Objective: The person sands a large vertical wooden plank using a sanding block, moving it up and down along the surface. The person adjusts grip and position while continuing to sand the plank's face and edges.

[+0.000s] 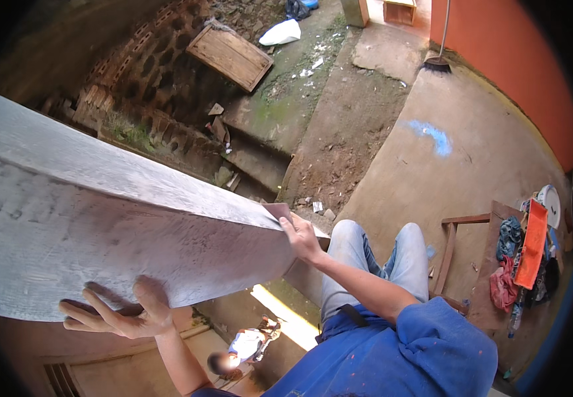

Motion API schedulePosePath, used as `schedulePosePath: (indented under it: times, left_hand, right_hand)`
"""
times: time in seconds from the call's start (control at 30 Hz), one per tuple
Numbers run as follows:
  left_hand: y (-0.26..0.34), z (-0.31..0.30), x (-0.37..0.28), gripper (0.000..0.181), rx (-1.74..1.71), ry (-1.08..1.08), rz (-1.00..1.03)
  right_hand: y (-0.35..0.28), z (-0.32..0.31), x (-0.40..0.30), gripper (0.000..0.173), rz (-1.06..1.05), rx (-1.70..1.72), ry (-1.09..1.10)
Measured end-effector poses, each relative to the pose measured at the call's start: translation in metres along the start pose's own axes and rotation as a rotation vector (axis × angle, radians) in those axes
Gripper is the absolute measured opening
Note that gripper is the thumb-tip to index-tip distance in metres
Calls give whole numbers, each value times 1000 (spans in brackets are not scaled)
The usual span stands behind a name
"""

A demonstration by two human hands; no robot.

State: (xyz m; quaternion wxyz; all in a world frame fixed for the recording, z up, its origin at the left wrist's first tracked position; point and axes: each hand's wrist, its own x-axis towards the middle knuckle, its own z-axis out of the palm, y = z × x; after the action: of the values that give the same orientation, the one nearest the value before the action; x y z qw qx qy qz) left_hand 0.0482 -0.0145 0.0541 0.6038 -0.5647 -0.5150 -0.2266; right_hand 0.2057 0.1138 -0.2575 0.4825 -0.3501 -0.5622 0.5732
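A grey plastered column (132, 233), with a long corner edge and a rough, streaked surface, stretches from the left rim to the middle of the view. At its near-right end my right hand (305, 238) pinches a folded piece of brown sandpaper (277, 211) against the corner edge. The pale narrow face (132, 173) beyond that edge looks scuffed and whitish. Lower left, my left hand (122, 315) has its fingers spread on the column's broad face and grips nothing.
On the right, a wooden stand (489, 263) carries an orange tray (533, 243) and rags (503, 283). A broom (437, 64) leans by the orange wall (509, 59). Beyond the column lie a sunken step (256, 159) and a wooden panel (232, 54). Another person (246, 345) is below.
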Motion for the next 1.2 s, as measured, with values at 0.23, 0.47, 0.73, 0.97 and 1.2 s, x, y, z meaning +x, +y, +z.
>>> schedulePosePath:
  times: [0.23, 0.47, 0.73, 0.97, 1.2]
  left_hand:
    - [2, -2, -2, 64, 55, -26, -18]
    - [-4, -5, -9, 66, 70, -47, -35]
    - [4, 6, -2, 67, 32, -5, -60]
    - [-1, -5, -13, 68, 66, -54, -122]
    - [5, 4, -12, 71, 37, -6, -161]
  right_hand:
    - [-66, -2, 42, 64, 157, 230, -578]
    - [-101, 20, 84, 69, 3, 374, -782]
    - [135, -4, 61, 70, 400, 55, -668]
    - [-108, 37, 104, 82, 49, 210, -788]
    - [58, 24, 87, 75, 272, 160, -727]
